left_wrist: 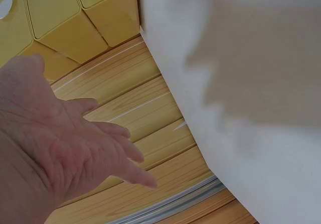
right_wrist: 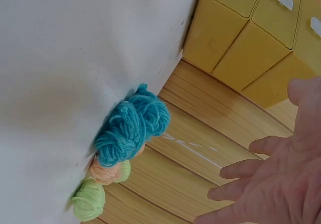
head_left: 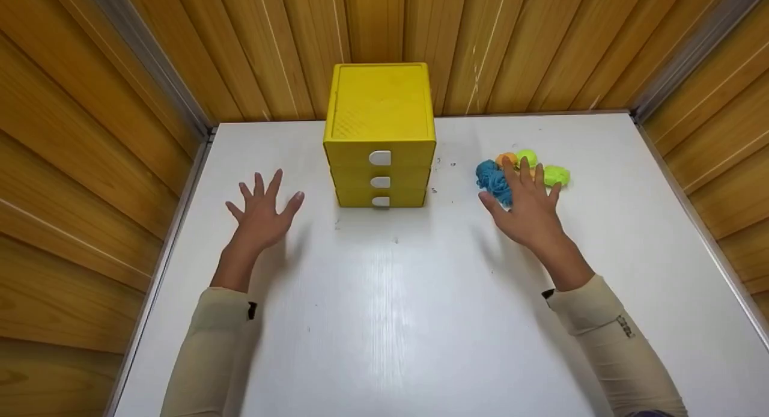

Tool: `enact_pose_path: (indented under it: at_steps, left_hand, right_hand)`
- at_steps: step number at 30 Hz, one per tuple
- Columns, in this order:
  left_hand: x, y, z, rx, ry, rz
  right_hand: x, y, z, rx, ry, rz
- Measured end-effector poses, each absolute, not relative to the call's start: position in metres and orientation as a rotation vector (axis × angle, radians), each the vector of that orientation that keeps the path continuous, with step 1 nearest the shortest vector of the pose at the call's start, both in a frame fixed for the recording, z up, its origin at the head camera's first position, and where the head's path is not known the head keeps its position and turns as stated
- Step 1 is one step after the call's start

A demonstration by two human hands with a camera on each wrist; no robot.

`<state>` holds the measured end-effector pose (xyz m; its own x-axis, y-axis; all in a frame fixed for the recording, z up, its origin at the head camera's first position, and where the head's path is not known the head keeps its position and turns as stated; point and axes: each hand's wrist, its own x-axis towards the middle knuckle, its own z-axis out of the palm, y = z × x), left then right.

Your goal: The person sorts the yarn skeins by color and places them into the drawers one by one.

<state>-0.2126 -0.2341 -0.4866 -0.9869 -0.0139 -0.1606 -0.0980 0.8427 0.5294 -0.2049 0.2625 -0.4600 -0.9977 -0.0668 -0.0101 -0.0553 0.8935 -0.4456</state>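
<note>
A yellow cabinet (head_left: 379, 104) with three stacked drawers and white handles stands at the back middle. Several yarn balls lie right of it: blue yarn (head_left: 494, 181), orange yarn (head_left: 506, 158) and green yarn (head_left: 556, 176). My left hand (head_left: 259, 220) hovers left of the cabinet, fingers spread, holding nothing. Over the near side of the yarn is my right hand (head_left: 531, 216), also spread and holding nothing; it hides part of the balls. In the right wrist view the blue yarn (right_wrist: 133, 127) shows apart from the right hand (right_wrist: 281, 179).
The white table (head_left: 372, 321) carries the cabinet and yarn, with small dark specks near the cabinet's right side. Wood-patterned walls (head_left: 402, 32) with metal corner strips rise at the back and both sides. The cabinet's drawers are closed.
</note>
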Motion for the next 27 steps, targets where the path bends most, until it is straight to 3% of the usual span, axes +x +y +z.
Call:
enact_pose_path:
  at_steps: [11, 27]
  left_hand:
    - [-0.219, -0.228, -0.479, -0.075, 2.844, 0.945]
    - [-0.26, -0.187, -0.445, 0.068, 2.6, 1.648]
  right_hand:
    - [-0.206, 0.255, -0.461, -0.151, 3.048, -0.708]
    - [-0.206, 0.249, -0.467, -0.254, 3.042, -0.738]
